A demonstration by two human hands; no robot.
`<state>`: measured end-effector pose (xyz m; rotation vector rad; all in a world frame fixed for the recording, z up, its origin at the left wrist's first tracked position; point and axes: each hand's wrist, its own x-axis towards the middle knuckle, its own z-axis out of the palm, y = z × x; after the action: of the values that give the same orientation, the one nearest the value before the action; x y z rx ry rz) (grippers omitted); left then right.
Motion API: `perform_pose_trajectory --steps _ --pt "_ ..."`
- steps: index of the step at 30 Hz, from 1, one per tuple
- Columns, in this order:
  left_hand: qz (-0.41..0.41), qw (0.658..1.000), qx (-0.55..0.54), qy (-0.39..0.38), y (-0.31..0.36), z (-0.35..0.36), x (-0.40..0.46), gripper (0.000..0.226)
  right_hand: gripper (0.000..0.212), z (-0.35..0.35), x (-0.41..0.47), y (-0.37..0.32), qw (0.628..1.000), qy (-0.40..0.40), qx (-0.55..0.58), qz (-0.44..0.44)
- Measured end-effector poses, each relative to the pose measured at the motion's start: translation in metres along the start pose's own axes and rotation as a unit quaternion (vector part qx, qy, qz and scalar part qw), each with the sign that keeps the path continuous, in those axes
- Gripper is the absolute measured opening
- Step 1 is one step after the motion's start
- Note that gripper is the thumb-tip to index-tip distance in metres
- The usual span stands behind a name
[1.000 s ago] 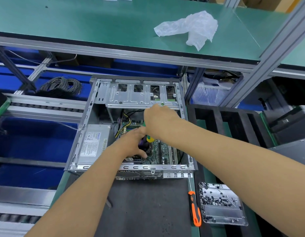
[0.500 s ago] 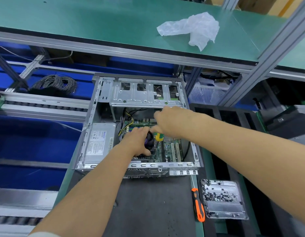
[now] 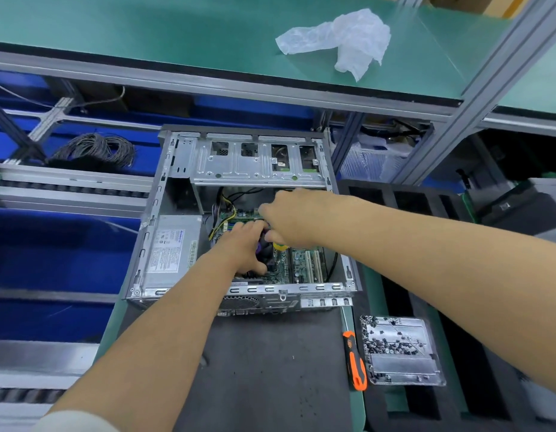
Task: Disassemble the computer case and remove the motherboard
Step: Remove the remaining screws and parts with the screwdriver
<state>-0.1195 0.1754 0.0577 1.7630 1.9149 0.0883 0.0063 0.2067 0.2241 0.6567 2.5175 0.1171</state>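
1. Head view: the computer case (image 3: 239,213) lies open on its side on a dark mat (image 3: 264,369), and both hands reach down into it.
2. The left hand (image 3: 242,247) is inside the case with fingers curled over a dark fan or cooler (image 3: 265,254) (purple shows between the fingers); it appears to grip that part.
3. The right hand (image 3: 289,219) sits just beyond and to the right of the left hand, touching it at the fingertips. Its fingers are curled round a tool with a yellow-and-green bit (image 3: 279,245) showing under the palm; what the tool is, I cannot tell.
4. The motherboard (image 3: 301,266) lies flat on the case floor, directly under both hands, with its green surface and slots showing to the right of the left hand.
5. A silver power supply (image 3: 170,251) fills the case corner to the left of the left hand.
6. The metal drive cage (image 3: 258,163) spans the case beyond the right hand.
7. An orange-and-black screwdriver (image 3: 354,361) lies on the mat's edge, nearer the person than the right hand, well apart from it.
8. Just right of the screwdriver sits a metal tray (image 3: 404,369) holding loose screws.
9. A crumpled clear plastic bag (image 3: 342,35) rests on the green shelf (image 3: 145,35) far beyond both hands.
10. A coil of grey cable (image 3: 95,149) lies far to the left, beyond the left hand.
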Motion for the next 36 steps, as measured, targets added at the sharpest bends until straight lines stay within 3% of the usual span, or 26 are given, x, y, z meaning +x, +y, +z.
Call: perform_pose_trajectory --steps 4,8,11,15,19,23,26,31,33,36 --pt "-0.008 1.000 0.013 -0.009 -0.001 0.000 0.001 0.083 0.027 0.002 -0.003 0.011 0.996 0.009 -0.012 -0.086" --pt "0.003 1.000 -0.004 0.004 -0.002 0.001 0.000 0.068 0.052 0.009 -0.011 0.013 0.993 0.018 0.120 -0.001" --pt "-0.006 1.000 0.016 -0.006 -0.001 0.001 0.000 0.068 0.053 0.012 -0.006 0.007 0.996 0.025 0.067 0.047" --pt "0.006 1.000 -0.002 -0.011 -0.002 0.000 0.001 0.079 0.032 0.006 -0.006 0.006 1.000 0.017 0.009 0.010" --pt "0.006 1.000 0.023 -0.021 -0.001 -0.002 0.000 0.086 0.032 0.010 -0.006 0.007 0.998 0.031 -0.020 -0.050" --pt "0.015 1.000 0.017 -0.016 0.001 -0.002 0.000 0.080 0.056 0.015 -0.006 0.010 0.987 0.021 0.145 0.068" --pt "0.007 1.000 -0.003 -0.018 0.000 -0.001 0.001 0.091 0.067 0.017 -0.002 0.002 0.984 0.050 0.106 0.138" --pt "0.015 1.000 0.013 -0.015 0.001 -0.002 0.000 0.088 0.029 0.009 -0.002 0.005 0.999 -0.008 0.034 0.023" --pt "0.015 1.000 0.020 -0.016 0.000 0.000 0.001 0.088 0.030 0.010 -0.004 0.007 1.000 -0.017 0.019 -0.005" --pt "0.016 1.000 0.005 -0.015 -0.001 0.001 0.003 0.088 0.048 0.010 -0.006 0.009 0.989 -0.024 0.134 0.055"
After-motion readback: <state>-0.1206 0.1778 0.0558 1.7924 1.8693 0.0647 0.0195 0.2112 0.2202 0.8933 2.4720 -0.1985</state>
